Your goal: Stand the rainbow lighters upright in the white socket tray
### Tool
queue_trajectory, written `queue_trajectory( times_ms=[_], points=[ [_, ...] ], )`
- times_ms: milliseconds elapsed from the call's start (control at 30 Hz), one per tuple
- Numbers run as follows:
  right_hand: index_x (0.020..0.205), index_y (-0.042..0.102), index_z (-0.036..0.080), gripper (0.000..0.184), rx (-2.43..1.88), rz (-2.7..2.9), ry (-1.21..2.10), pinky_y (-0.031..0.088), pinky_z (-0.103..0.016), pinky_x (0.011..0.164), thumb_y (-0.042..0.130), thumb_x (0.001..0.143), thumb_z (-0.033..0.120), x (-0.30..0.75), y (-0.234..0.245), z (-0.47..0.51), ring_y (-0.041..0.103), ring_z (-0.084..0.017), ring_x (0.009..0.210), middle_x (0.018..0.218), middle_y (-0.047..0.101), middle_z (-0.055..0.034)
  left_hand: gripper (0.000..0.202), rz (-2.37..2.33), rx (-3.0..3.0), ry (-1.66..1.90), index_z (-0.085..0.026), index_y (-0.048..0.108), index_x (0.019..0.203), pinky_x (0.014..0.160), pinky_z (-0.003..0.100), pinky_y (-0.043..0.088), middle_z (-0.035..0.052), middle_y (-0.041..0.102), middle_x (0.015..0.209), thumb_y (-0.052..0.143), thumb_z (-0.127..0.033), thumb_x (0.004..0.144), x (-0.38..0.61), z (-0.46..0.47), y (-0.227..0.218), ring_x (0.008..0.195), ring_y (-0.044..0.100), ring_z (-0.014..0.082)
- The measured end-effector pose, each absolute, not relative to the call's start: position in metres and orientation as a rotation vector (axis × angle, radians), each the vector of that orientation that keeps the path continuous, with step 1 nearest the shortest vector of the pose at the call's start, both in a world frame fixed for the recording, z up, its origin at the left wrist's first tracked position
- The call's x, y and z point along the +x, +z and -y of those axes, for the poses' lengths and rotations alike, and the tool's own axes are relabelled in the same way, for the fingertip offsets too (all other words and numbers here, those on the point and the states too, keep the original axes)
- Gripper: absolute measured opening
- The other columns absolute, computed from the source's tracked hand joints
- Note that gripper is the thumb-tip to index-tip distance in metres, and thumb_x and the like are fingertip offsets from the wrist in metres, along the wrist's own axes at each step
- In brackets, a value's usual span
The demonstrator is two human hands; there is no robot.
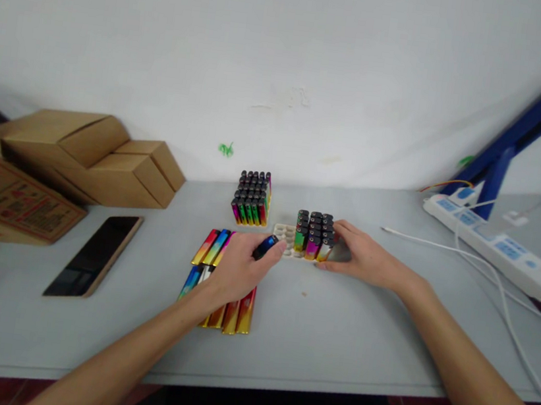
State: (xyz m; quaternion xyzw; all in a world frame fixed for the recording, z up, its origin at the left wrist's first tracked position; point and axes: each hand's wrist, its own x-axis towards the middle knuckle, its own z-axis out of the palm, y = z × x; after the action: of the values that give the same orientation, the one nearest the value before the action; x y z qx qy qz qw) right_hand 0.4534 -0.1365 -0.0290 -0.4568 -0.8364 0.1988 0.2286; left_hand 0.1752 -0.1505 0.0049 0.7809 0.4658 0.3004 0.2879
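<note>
My left hand (236, 268) is closed around a dark blue lighter (264, 247), held near the left end of a white tray (282, 232) with round pockets. On the tray's right part, several lighters (315, 235) with black tops stand upright in rows. My right hand (363, 258) grips the tray's right end, thumb at the front corner and fingers by the outer lighters. Beneath and beside my left hand lie loose shiny lighters (205, 247) in two rows, partly hidden by the hand. Behind stands a full block of upright lighters (251, 197).
A phone (94, 256) lies to the left, before several cardboard boxes (91, 159). On the right are a white power strip (494, 245) and a white cable (503, 286). A white wall (288, 65) rises behind the grey table (322, 342); a blue metal frame (534, 124) slants at right.
</note>
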Motion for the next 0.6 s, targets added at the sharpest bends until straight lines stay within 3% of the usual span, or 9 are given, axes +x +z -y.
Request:
queue_trajectory(
  times_ms=[400, 533, 600],
  points=[
    [0.121, 0.060, 0.019, 0.053, -1.261, 2.305, 0.551, 0.056, -0.043, 0.089, 0.080, 0.081, 0.048, 0.4539, -0.0297, 0.1361, 0.065, -0.028, 0.098, 0.115, 0.063, -0.0111, 0.042, -1.286, 2.088, 0.735, -0.022, 0.029, 0.059, 0.055, 0.029, 0.019, -0.0048, 0.027, 0.058, 0.045, -0.040, 0.094, 0.1737, 0.1501, 0.0024, 0.055, 0.028, 0.0112],
    [0.121, 0.059, 0.020, 0.052, -1.261, 2.301, 0.552, 0.056, -0.043, 0.089, 0.080, 0.082, 0.048, 0.4534, -0.0292, 0.1367, 0.065, -0.028, 0.098, 0.115, 0.063, -0.0110, 0.046, -1.236, 2.079, 0.779, -0.021, 0.032, 0.061, 0.056, 0.029, 0.020, -0.0050, 0.029, 0.060, 0.047, -0.044, 0.098, 0.1732, 0.1511, 0.0047, 0.057, 0.029, 0.0110],
    [0.120, 0.059, 0.020, 0.052, -1.260, 2.303, 0.551, 0.056, -0.043, 0.089, 0.079, 0.082, 0.049, 0.4531, -0.0287, 0.1369, 0.064, -0.028, 0.098, 0.112, 0.062, -0.0104, 0.045, -1.189, 2.055, 0.813, -0.019, 0.041, 0.066, 0.057, 0.028, 0.023, -0.0051, 0.036, 0.063, 0.053, -0.049, 0.098, 0.1724, 0.1514, 0.0052, 0.059, 0.033, 0.0110]
  ],
)
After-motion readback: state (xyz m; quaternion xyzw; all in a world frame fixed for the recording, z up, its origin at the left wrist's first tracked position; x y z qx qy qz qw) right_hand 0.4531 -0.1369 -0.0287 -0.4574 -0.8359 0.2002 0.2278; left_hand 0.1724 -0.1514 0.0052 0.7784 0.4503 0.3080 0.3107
